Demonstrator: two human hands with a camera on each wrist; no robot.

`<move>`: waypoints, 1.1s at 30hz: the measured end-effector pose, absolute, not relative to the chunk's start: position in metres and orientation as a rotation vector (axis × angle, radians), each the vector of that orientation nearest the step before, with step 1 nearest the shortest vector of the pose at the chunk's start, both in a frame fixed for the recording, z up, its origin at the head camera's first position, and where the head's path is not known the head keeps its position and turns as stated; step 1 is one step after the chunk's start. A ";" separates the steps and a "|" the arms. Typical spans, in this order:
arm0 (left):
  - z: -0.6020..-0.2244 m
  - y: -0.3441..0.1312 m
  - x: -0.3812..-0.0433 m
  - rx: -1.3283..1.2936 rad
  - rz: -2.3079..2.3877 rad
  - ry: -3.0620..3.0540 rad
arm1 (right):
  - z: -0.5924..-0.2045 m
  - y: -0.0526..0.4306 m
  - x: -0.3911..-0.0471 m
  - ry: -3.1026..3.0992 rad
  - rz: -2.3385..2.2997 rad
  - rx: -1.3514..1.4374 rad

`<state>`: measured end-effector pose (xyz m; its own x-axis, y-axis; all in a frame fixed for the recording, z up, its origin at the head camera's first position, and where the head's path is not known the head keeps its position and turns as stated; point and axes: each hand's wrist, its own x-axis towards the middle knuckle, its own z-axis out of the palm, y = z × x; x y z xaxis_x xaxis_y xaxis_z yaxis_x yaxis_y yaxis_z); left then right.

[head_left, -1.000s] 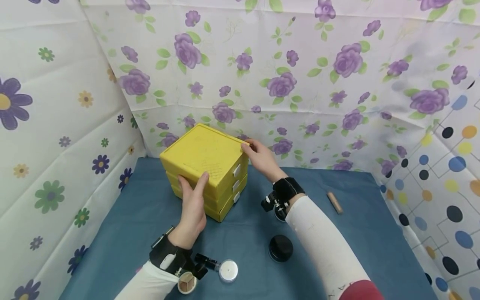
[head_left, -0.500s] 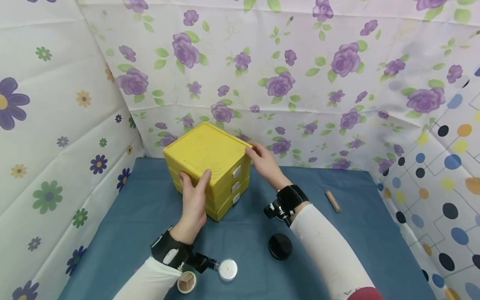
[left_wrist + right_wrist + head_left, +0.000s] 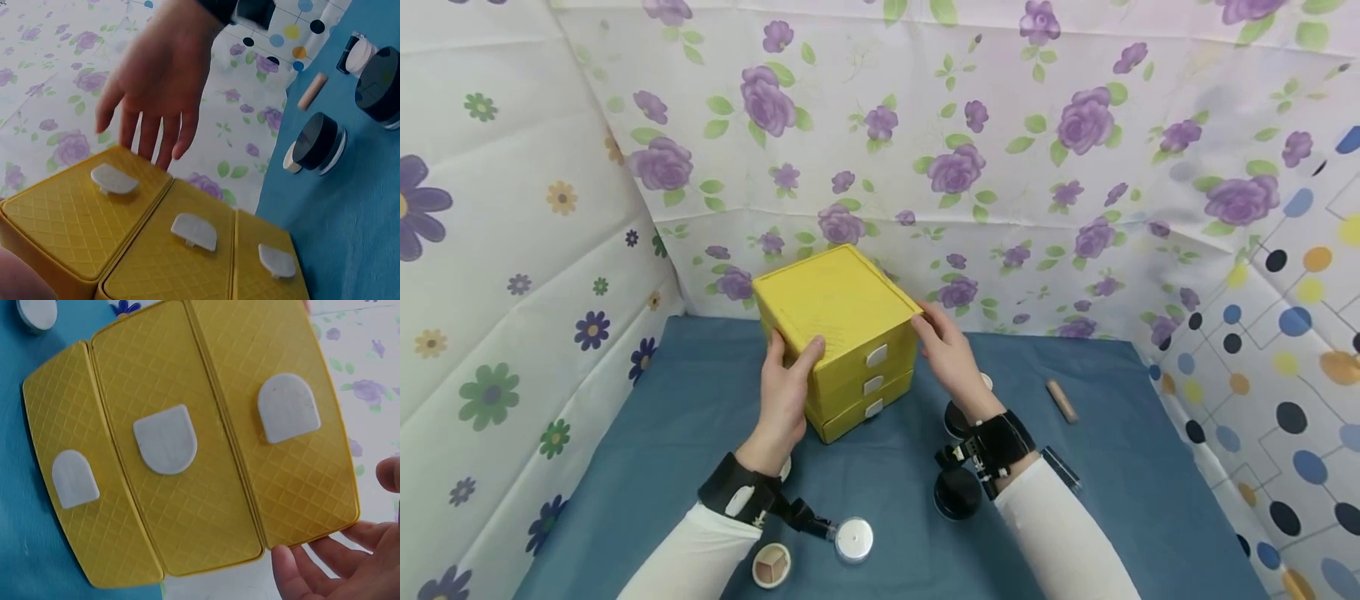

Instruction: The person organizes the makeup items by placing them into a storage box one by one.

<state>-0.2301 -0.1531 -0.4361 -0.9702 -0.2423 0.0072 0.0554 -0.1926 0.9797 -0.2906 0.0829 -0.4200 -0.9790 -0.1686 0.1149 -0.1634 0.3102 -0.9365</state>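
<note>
Remotely, I see a yellow drawer box (image 3: 841,302), probably light, stiff, slick, between the spread left hand (image 3: 783,400) and straight-fingered right hand (image 3: 953,358); I'd hold it below both.

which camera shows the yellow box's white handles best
The right wrist view: all three white handles appear large and nearly face-on. The left wrist view shows all three slanted; the head view, small.

2 white sleeves (image 3: 695,552), 2 black wrist straps (image 3: 1006,437), black cameras (image 3: 952,456), white oval tab (image 3: 740,501)
</note>
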 end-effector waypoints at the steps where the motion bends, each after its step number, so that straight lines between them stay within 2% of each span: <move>1: -0.436 -0.154 -0.231 0.200 -2.276 -1.863 | -0.421 0.084 -0.288 2.549 -1.813 -0.317; 21: -0.426 -0.184 -0.275 -0.197 -2.355 -2.101 | -0.436 0.094 -0.244 2.471 -2.031 -0.175; 33: -0.417 -0.182 -0.293 -0.156 -2.275 -2.196 | -0.451 0.089 -0.240 2.446 -2.157 -0.166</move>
<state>-0.2928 -0.1817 -0.4172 -0.9948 0.0861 0.0536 0.0506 -0.0375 0.9980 -0.2400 0.0894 -0.4506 -0.9872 0.0059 0.1593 -0.1573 0.1251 -0.9796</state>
